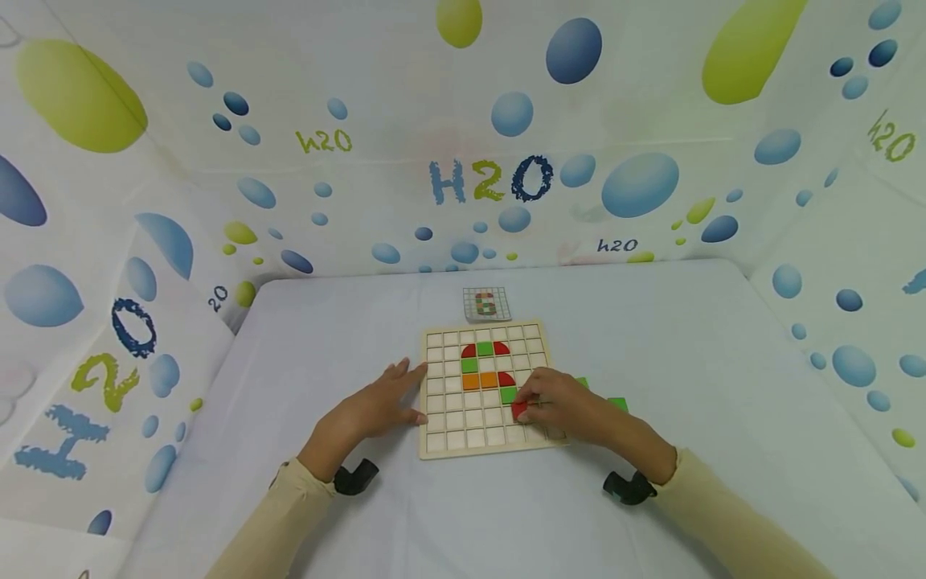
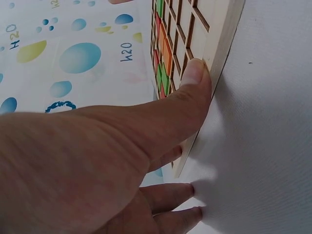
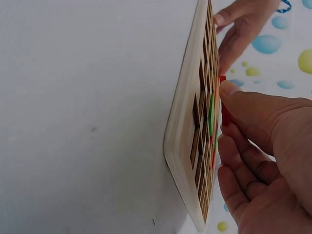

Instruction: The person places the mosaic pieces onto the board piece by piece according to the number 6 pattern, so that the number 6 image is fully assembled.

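Observation:
A wooden grid board [image 1: 456,441] lies on the white table, with red, green and orange tiles set in some of its squares. Between thumb and fingers my right hand [image 1: 560,406] pinches a red tile [image 1: 518,411] over the board's lower right part; the right wrist view shows this red tile [image 3: 224,109] edge-on. A green tile [image 1: 509,395] sits in the grid just beside it. My left hand [image 1: 372,406] rests at the board's left edge, fingers spread, and in the left wrist view its thumb [image 2: 192,80] touches the wooden rim.
Behind the board lies a small pattern card [image 1: 487,305] showing a coloured figure on a grid. Loose green tiles, one of them a green tile [image 1: 618,403], lie right of the board, partly hidden by my right hand and forearm. A printed cloth backdrop [image 1: 405,209] stands behind the table.

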Action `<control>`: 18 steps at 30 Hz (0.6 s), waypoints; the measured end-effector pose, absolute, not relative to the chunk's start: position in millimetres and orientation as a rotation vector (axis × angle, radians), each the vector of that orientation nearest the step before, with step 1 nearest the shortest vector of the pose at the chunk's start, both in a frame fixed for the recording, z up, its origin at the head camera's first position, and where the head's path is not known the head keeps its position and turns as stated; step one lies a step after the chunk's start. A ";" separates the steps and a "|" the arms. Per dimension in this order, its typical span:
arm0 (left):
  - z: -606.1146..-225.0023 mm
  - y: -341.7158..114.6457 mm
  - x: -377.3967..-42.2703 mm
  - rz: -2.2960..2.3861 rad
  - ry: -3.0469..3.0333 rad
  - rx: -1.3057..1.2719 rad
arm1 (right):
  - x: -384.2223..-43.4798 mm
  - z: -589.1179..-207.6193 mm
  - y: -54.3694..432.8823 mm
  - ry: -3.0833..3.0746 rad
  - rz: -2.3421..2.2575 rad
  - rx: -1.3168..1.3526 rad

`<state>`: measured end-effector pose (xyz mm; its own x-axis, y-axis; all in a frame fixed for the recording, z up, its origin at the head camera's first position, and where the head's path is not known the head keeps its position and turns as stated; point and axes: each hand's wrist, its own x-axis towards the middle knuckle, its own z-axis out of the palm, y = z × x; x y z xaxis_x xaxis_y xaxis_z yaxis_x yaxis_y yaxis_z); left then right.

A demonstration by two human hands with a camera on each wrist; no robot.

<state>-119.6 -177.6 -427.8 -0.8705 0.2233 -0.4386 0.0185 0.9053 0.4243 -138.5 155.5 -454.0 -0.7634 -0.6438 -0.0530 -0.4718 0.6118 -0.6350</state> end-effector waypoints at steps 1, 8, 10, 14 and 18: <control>-427.6 -177.6 -119.5 0.570 2.575 0.173 | -138.0 -454.8 154.2 2.570 -0.881 -0.922; -424.7 -175.8 -118.6 0.579 2.571 0.172 | -134.3 -456.0 150.4 2.625 -0.815 -1.016; -424.0 -175.9 -118.5 0.572 2.571 0.169 | -134.1 -456.5 149.9 2.644 -0.802 -1.029; -424.0 -175.9 -118.9 0.552 2.573 0.171 | -135.1 -458.4 149.3 2.667 -0.783 -1.039; -425.0 -176.1 -119.3 0.547 2.576 0.173 | -135.1 -458.4 147.9 2.675 -0.764 -1.078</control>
<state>-119.3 -176.1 -425.0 -0.8682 0.2197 -0.4450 0.0198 0.9112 0.4114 -135.1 147.9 -458.4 -0.7278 -0.6845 0.0426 -0.6037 0.6100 -0.5132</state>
